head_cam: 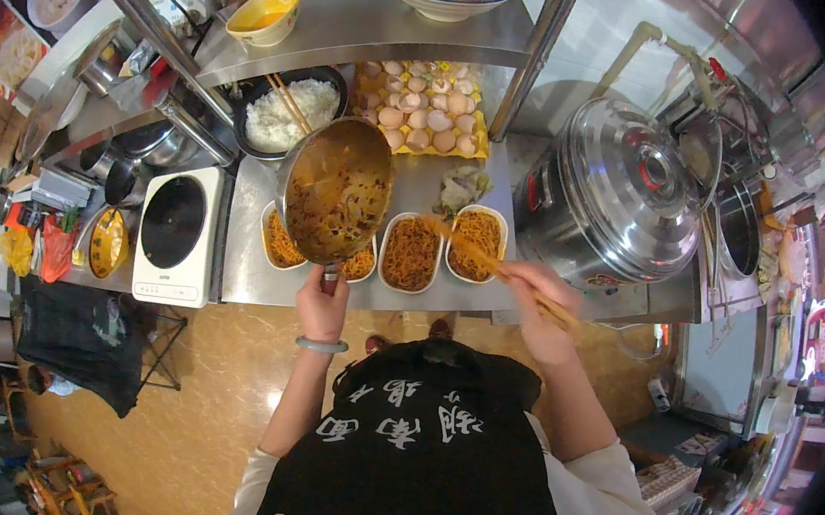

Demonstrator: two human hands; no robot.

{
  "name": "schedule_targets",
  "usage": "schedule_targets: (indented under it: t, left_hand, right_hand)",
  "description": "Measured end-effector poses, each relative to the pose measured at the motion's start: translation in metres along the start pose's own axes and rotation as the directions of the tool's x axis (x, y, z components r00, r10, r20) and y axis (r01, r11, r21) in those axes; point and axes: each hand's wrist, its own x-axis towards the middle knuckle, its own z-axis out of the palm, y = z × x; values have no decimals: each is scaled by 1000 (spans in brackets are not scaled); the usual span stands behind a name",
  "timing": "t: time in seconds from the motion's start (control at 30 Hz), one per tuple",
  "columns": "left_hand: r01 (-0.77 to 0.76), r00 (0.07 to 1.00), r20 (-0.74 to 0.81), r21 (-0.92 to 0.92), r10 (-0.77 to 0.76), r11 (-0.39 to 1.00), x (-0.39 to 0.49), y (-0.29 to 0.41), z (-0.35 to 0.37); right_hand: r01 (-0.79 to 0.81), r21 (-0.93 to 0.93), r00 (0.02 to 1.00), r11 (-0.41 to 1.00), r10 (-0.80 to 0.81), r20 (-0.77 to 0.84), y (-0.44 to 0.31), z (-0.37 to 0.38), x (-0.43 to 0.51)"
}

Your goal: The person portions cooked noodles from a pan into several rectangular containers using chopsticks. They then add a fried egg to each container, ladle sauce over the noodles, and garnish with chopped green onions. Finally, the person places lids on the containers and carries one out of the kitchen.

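Note:
My left hand (pixel 322 308) grips the handle of a metal wok (pixel 339 189), tilted so its sauce-stained inside shows. A pair of wooden chopsticks (pixel 540 297), blurred towards the tips, is in my right hand (pixel 540 301), above the counter's front edge. The chopsticks reach over the rightmost container of noodles (pixel 477 242). Left of that stands another white container of noodles (pixel 410 253). The wok partly hides more noodles, at its left (pixel 283 244) and its lower right (pixel 361 263). Crumpled leafy scraps (pixel 462 190) lie behind the containers.
Behind the wok are a black bowl of rice (pixel 276 119) with chopsticks and a yellow tray of eggshells (pixel 420 111). A white induction cooker (pixel 177 233) stands left, a large lidded steel pot (pixel 615 196) right. A steel shelf (pixel 377 20) overhangs the counter, holding bowls.

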Motion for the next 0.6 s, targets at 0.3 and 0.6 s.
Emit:
schedule_targets:
  t: [0.3,0.6]
  left_hand:
    - [151,986,73,12,-151,989,-5,-1,-5]
    - [216,976,51,-81,-212,973,-25,-6,-12]
  right_hand:
    - [-257,77,964,963,250,95,29,-10,85]
    - [-284,-363,907,887,371,198,71,69,167]
